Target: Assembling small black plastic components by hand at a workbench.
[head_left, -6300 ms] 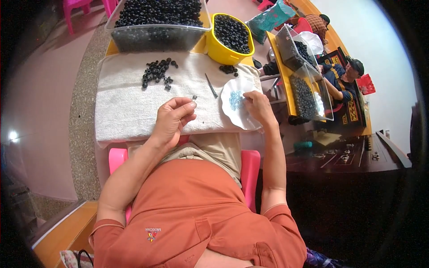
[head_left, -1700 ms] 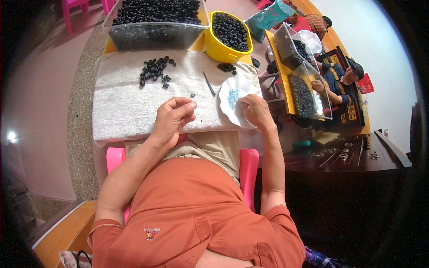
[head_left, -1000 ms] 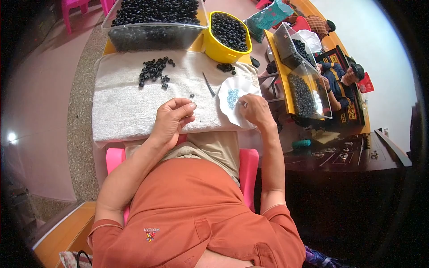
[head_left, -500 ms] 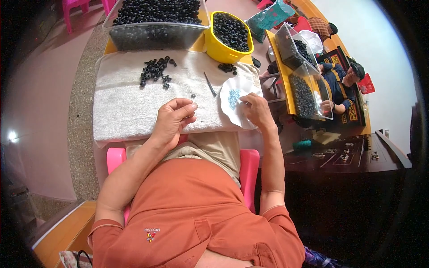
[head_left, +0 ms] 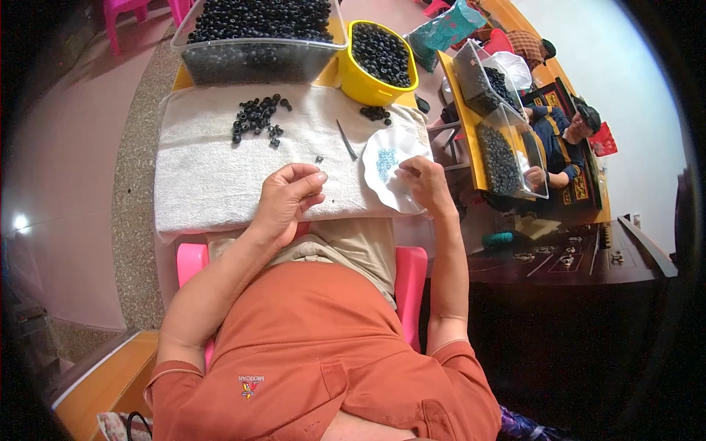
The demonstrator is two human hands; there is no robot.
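My left hand [head_left: 291, 192] hovers above the front of the white towel [head_left: 206, 176], thumb and fingers pinched together; what is between them, if anything, is too small to make out. Just beyond its fingertips is a small dark piece [head_left: 319, 159]. At the right, my right hand [head_left: 425, 184] reaches over the rim of a white scalloped dish [head_left: 377, 187], its fingers closed together and their tips partly hidden. Tiny pale-blue beads [head_left: 386, 163] lie in that dish. Dark tweezers [head_left: 346, 140] rest on the towel left of the dish.
Small black ring-shaped parts [head_left: 257, 116] lie loose on the towel, with a smaller cluster [head_left: 376, 114] near the yellow tub [head_left: 360, 87]. That tub and a clear bin [head_left: 257, 62] hold many more. Rightward, a co-worker [head_left: 562, 143] sits by other clear bins [head_left: 507, 158].
My right hand has shifted very slightly at the dish, fingers still drawn together. The left hand stays almost where it was.
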